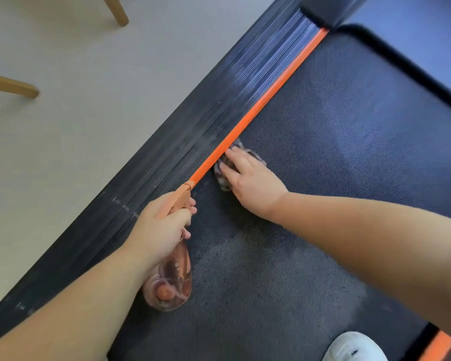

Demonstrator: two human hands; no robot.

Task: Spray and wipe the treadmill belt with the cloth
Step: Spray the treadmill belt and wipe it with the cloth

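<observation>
The left hand (pixel 164 230) clenches its fingers round the hidden neck of a blurred orange bottle (pixel 171 285) over the near belt (pixel 323 152), while the right hand (pixel 250 181) presses straight fingers on the mostly covered cloth (pixel 223 179) beside the belt's left orange strip (pixel 271 95).

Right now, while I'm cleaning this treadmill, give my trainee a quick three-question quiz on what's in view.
1. True or false: the left hand grips the spray bottle.
2. Choose one: the cloth under the right hand lies A) on the floor, B) on the belt beside the orange strip, C) on the ribbed side rail.
3. Fill in: near the lower right corner of the view is a white ____.

Key: 1 true; 2 B; 3 shoe.
</observation>
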